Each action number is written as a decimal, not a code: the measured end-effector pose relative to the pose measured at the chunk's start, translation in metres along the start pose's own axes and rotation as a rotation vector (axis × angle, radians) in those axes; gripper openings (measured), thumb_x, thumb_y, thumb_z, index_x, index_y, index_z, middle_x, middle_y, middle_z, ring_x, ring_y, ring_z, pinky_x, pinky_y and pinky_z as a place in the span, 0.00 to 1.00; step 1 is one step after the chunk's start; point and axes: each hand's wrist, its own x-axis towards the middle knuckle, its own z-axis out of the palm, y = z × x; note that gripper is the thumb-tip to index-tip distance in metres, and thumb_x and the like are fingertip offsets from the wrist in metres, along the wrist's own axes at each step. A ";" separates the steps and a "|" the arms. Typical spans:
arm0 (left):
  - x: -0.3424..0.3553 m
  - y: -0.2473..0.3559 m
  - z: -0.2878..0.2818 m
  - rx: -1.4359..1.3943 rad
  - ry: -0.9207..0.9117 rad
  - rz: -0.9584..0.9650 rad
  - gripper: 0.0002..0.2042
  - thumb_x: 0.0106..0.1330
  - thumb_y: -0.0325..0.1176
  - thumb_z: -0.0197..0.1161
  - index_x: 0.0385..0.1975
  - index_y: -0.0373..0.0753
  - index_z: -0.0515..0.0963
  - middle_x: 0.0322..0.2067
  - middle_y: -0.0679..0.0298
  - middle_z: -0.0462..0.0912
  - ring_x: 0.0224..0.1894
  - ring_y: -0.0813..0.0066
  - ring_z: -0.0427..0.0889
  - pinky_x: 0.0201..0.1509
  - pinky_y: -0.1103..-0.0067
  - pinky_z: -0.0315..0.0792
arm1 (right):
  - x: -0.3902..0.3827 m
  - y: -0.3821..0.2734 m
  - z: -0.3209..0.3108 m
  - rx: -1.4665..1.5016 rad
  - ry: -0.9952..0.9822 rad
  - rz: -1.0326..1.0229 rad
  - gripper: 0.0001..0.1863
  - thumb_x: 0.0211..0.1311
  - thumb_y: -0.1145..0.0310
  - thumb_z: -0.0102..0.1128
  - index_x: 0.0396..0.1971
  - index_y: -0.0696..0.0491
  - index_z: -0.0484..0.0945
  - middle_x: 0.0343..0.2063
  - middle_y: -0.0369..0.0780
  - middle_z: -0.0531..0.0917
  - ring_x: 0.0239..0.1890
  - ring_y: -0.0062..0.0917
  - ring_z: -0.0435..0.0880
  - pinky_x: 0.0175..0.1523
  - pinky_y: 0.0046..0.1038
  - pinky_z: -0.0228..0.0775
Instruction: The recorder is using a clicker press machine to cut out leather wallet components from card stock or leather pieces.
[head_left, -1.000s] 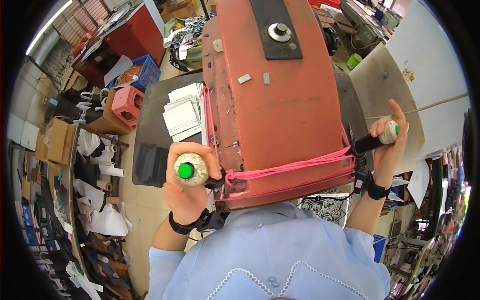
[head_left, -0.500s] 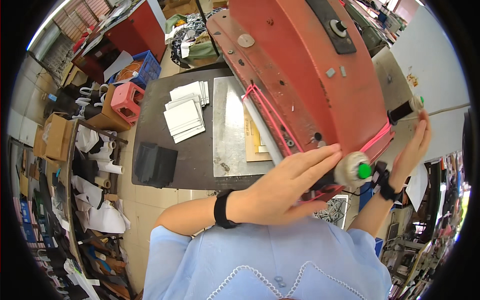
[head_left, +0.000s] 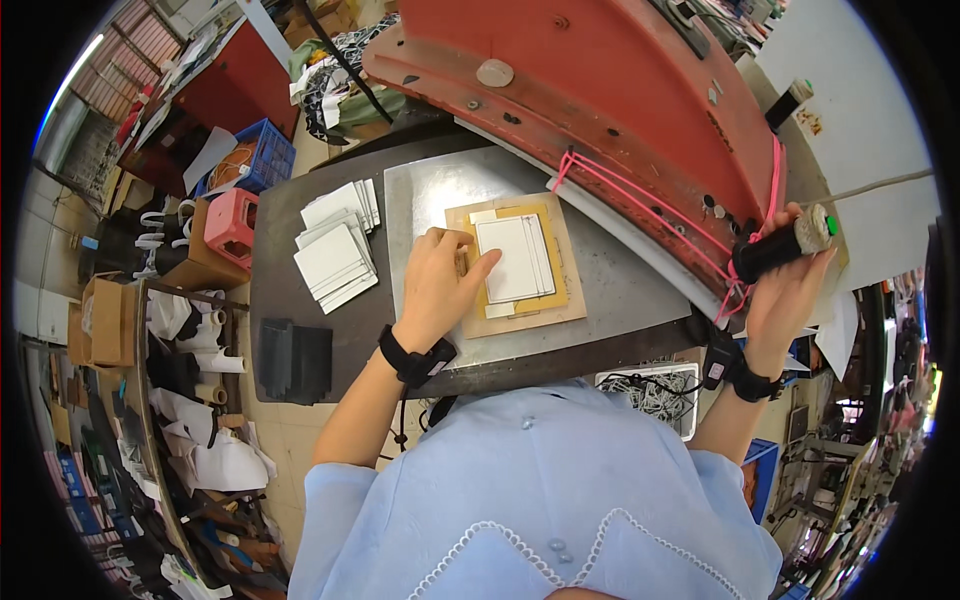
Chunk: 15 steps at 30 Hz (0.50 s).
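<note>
My left hand (head_left: 440, 280) rests at the left edge of a white rectangular card (head_left: 515, 258) on a yellow die-like block atop a wooden board (head_left: 572, 305), fingers bent and apart from the thumb. The board lies on a silver metal plate (head_left: 640, 300). My right hand (head_left: 782, 295) is wrapped round a dark handle (head_left: 770, 250) with a beige wrapped, green-capped end, on the red press arm (head_left: 600, 90), which is looped with pink cord and swung to the back right. Stacked white cards (head_left: 330, 265) lie left of the plate.
The dark table (head_left: 275, 225) also holds dark flat pieces (head_left: 295, 360) at front left. A pink stool (head_left: 230, 225), blue crate (head_left: 265, 155) and shelving with rolls (head_left: 210, 440) stand left. A white bin of metal scraps (head_left: 650, 400) is below the table's right front, a grey panel (head_left: 880, 140) at right.
The press arm has swung right and back, uncovering the plate, board and card. My left hand has left its handle and moved onto the board; my right hand still grips a handle.
</note>
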 end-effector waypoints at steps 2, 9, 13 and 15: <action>0.005 0.003 0.004 -0.002 -0.040 -0.087 0.15 0.61 0.42 0.71 0.36 0.35 0.81 0.34 0.58 0.78 0.36 0.66 0.78 0.40 0.73 0.72 | 0.007 0.001 0.008 -0.063 0.100 -0.053 0.31 0.80 0.47 0.37 0.63 0.60 0.66 0.57 0.43 0.74 0.60 0.31 0.71 0.65 0.33 0.62; 0.012 -0.001 0.014 -0.163 -0.081 -0.177 0.12 0.57 0.35 0.73 0.32 0.35 0.79 0.30 0.59 0.76 0.33 0.65 0.76 0.39 0.72 0.72 | -0.026 0.036 0.039 -0.648 0.152 -0.315 0.25 0.73 0.68 0.55 0.66 0.60 0.65 0.67 0.44 0.68 0.70 0.30 0.64 0.73 0.33 0.53; 0.011 0.021 0.014 -0.177 -0.004 -0.018 0.08 0.60 0.29 0.71 0.31 0.34 0.78 0.30 0.61 0.78 0.31 0.70 0.77 0.37 0.76 0.73 | -0.045 0.069 0.049 -0.635 -0.387 0.012 0.23 0.69 0.71 0.57 0.63 0.54 0.71 0.63 0.42 0.73 0.65 0.28 0.72 0.68 0.30 0.63; 0.008 0.035 0.008 -0.278 -0.068 0.028 0.07 0.60 0.26 0.71 0.31 0.35 0.77 0.30 0.60 0.78 0.31 0.70 0.78 0.36 0.77 0.73 | -0.056 0.078 0.063 -0.655 -0.598 0.144 0.22 0.66 0.72 0.59 0.61 0.52 0.73 0.59 0.42 0.77 0.62 0.30 0.75 0.65 0.31 0.65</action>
